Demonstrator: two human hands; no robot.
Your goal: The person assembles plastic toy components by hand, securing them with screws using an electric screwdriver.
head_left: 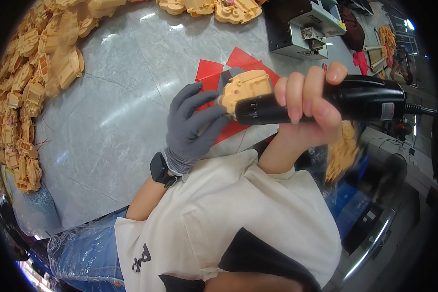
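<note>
In my bare right hand [316, 97] is a black electric screwdriver [360, 97], its fingers wrapped round the body. The tool lies across the view, nose to the left, at the lower edge of a tan plastic housing [250, 85]; its bit is hidden. My left hand [192, 121], in a grey glove, steadies the housing from the left with its fingertips. Under the housing shows part of a dark grey block [226, 76], on red sheets or tape [209, 70] stuck to the grey tabletop [117, 97].
Many similar tan housings [27, 92] are heaped along the table's left side, with more [233, 12] at the far edge. A black and silver machine [306, 29] stands at the far right. Beyond the right edge are blue bins [348, 204] and blurred tan parts [343, 151].
</note>
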